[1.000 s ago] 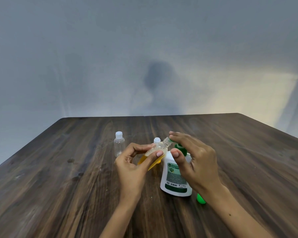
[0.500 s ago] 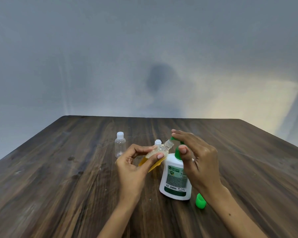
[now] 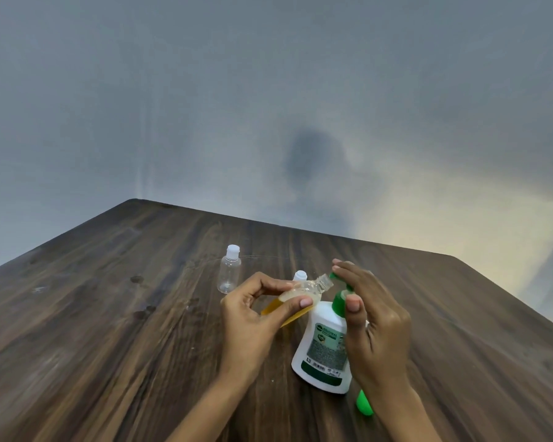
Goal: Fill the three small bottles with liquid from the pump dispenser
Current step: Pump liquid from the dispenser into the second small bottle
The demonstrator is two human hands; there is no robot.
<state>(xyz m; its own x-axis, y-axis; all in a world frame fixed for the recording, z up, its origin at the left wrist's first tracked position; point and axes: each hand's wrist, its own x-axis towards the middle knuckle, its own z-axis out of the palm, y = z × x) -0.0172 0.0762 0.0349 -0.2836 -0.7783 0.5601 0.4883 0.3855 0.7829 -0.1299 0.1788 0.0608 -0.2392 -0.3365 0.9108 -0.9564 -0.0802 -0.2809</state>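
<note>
The pump dispenser [image 3: 324,346] is the landmark. Its green pump head is mostly covered by the right hand [image 3: 374,327], and its label print is too small to read. Behind it, a second small bottle [image 3: 300,275] shows only its white cap above the tilted bottle [image 3: 296,298], whose lower body the left hand [image 3: 253,317] hides. A green object [image 3: 364,403] just right of the dispenser is half covered by the right wrist. Both forearms are cut off by the bottom edge.

Wooden table [image 3: 109,314]: bottles [image 3: 228,272], dispenser [image 3: 324,346], cap [image 3: 363,404]
</note>
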